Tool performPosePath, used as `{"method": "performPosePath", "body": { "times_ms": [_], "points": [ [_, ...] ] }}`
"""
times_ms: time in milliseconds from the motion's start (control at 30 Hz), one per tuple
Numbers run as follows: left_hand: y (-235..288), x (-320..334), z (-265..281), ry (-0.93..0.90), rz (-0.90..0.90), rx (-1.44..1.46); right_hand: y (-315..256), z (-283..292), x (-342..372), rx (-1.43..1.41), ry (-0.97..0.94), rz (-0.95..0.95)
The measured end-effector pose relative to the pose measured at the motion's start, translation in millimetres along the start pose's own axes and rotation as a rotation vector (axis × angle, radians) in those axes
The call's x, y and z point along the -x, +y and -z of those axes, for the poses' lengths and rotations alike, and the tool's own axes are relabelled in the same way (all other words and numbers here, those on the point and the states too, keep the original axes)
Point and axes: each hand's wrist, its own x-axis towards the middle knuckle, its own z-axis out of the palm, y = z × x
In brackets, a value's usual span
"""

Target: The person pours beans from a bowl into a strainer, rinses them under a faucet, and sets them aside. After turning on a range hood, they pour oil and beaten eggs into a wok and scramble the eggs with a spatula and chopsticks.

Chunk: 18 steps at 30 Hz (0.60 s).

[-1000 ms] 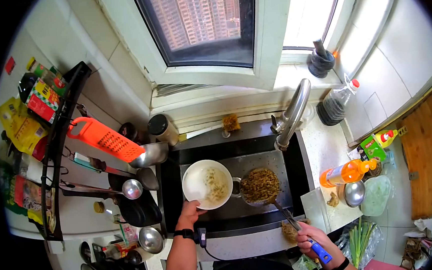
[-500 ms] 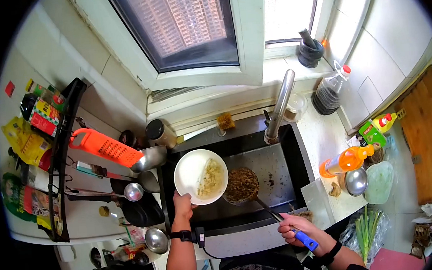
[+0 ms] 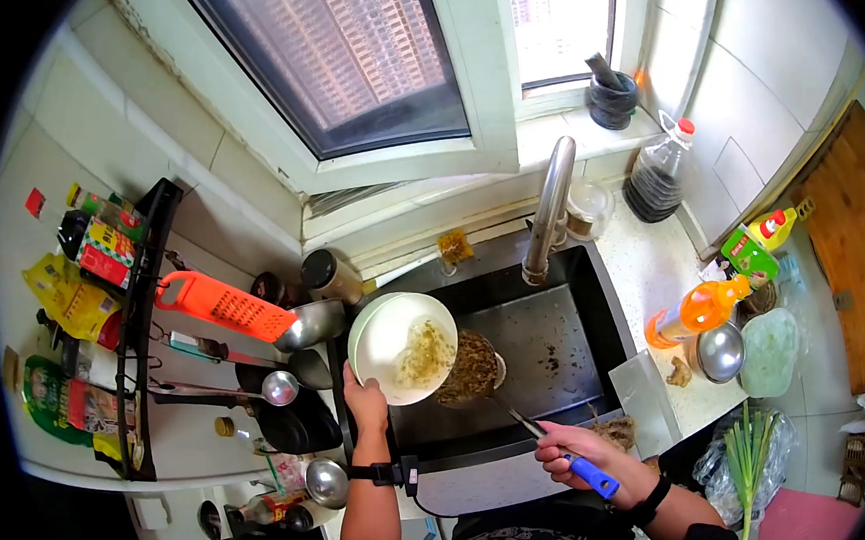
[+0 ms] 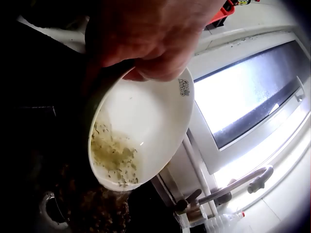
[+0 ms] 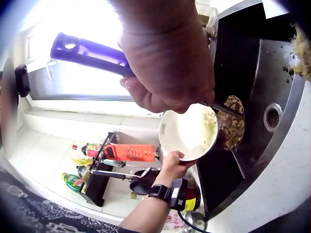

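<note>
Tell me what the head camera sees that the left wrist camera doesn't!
Only the head view shows the right hand gripping a blue handle, plus an orange bottle and long green leaves.

Only the left wrist view shows small writing inside the bowl.

Both show the left hand holding that bowl, the tap and the window.

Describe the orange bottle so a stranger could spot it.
Start at the dark sink. On the pale counter to its right, find the orange bottle beside the round metal bowl. Its cap is orange too; the dark bottle has a red cap.
</note>
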Motion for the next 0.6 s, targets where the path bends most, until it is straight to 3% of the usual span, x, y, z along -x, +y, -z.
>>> {"method": "performPosePath", "body": {
  "times_ms": [600],
  "points": [
    [57,15,-12,0.025,-0.530,-0.374,6,-15,4,-0.016,0.006,0.010]
  ]
}}
